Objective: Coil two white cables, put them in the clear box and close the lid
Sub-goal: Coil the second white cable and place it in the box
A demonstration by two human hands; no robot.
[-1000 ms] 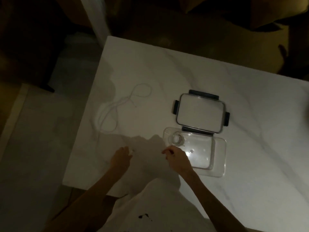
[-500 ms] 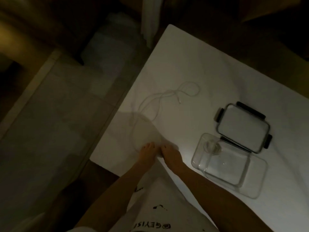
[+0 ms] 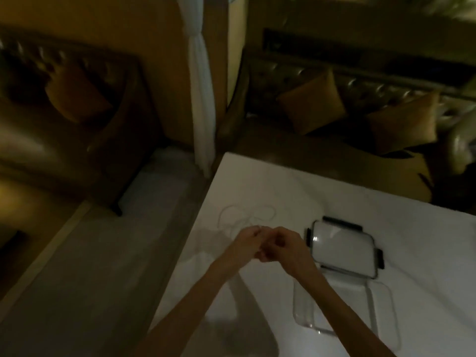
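Note:
A thin white cable (image 3: 233, 215) lies in loose loops on the white table (image 3: 270, 186), just beyond my hands. My left hand (image 3: 246, 244) and my right hand (image 3: 286, 247) are raised together above the table, fingers curled and touching each other, apparently pinching one end of that cable; the dim, blurred picture hides the grip. The clear box (image 3: 342, 315) stands open at the right front. Its lid (image 3: 343, 251), clear with dark clips, lies flat just behind the box. The earlier coiled cable inside the box cannot be made out now.
The table's left edge drops to a pale floor (image 3: 103, 266). A dark sofa with brown cushions (image 3: 311, 104) stands behind the table, a dark armchair (image 3: 77, 104) at the left, and a white tied curtain (image 3: 202, 99) hangs between them.
Both hands rose from the table's near edge and came together over the loose cable. The view swung up and left, so the room behind shows.

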